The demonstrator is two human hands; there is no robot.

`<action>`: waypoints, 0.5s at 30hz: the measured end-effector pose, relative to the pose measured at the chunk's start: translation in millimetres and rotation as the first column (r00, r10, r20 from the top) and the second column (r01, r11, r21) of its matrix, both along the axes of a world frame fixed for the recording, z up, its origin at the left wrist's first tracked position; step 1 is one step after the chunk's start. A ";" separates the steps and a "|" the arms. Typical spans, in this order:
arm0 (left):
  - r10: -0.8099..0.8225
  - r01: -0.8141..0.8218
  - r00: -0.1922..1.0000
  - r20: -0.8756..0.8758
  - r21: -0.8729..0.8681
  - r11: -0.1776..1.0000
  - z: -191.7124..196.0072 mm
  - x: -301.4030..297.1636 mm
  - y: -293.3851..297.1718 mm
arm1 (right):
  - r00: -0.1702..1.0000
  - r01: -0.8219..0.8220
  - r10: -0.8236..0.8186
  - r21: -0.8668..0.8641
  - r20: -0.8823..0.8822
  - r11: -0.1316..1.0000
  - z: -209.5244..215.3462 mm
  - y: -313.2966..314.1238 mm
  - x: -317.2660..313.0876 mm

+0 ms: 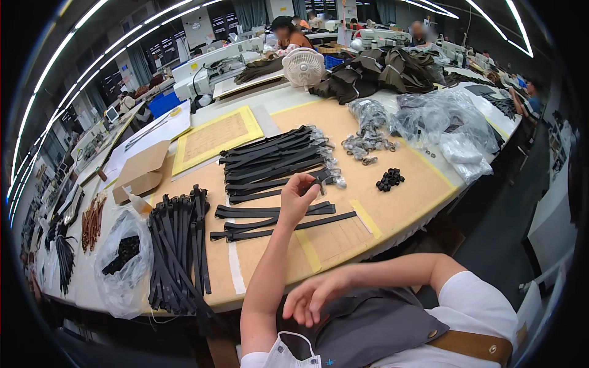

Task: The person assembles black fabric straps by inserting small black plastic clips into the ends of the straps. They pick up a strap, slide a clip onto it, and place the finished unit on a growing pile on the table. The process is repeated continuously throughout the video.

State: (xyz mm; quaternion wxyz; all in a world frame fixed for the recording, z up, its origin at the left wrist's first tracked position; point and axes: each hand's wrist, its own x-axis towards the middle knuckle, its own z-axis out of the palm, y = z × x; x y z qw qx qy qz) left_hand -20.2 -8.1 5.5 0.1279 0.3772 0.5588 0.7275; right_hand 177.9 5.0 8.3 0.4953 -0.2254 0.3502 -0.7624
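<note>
My left hand (298, 197) reaches over the table, thumb and fingers pinched on the end of a black strap (320, 176). Beside it lies a stacked row of black straps (270, 156), their right ends carrying metal hardware wrapped in clear plastic (325, 150). Nearer to me, a few folded black straps (282, 226) lie apart, below my left wrist. My right hand (314, 300) hangs in front of the dark apron (380, 325), fingers loosely spread and nothing in them. The exact fitting at the pinched strap end is too small to make out.
A heap of metal hooks (368, 146), small black rings (390, 180) and clear plastic bags (445, 122) lie to the right. A bundle of black straps (178, 251) and a plastic bag of black pieces (124, 260) are left. Behind stand a white fan (304, 67) and dark fabric (380, 73).
</note>
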 end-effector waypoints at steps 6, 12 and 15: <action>0.020 -0.019 1.000 -0.021 0.030 0.999 11.5 -0.9 -5.0 | 0.695 0.592 -0.664 -0.304 -0.275 0.746 70.9 159.5 -80.0; 0.025 -0.027 1.000 -0.016 -0.088 0.996 15.4 1.3 -4.7 | 0.401 0.883 -0.791 -0.036 -0.461 0.468 28.2 213.4 -120.6; 0.026 -0.027 1.000 -0.011 -0.159 0.987 11.8 5.1 -4.2 | 0.543 0.791 -0.731 -0.040 -0.412 0.611 5.6 213.0 -122.1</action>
